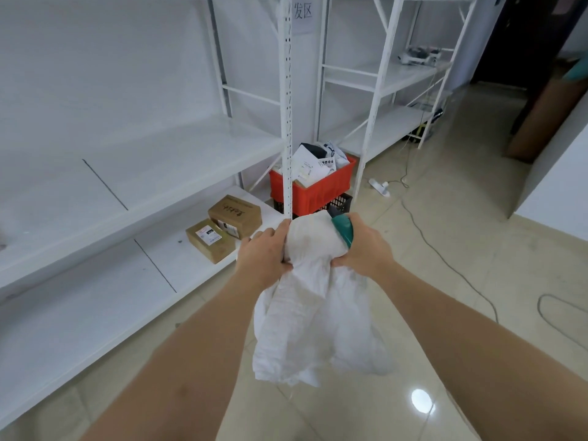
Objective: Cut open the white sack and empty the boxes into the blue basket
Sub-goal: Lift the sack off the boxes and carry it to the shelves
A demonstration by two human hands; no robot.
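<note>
The white sack (315,316) hangs limp and crumpled in front of me, above the tiled floor. My left hand (264,256) grips its bunched top from the left. From the right, my right hand (366,246) clasps the same bunch and also holds a teal-handled cutter (343,229) against it. Two brown cardboard boxes (222,227) lie on the lowest shelf to the left of my hands. No blue basket is in view.
White metal shelving (143,173) runs along the left and back. A red crate (313,186) full of parcels sits on a black crate (339,203) behind a shelf post. Cables (445,259) trail across the glossy floor at right. A brown door (541,100) stands at far right.
</note>
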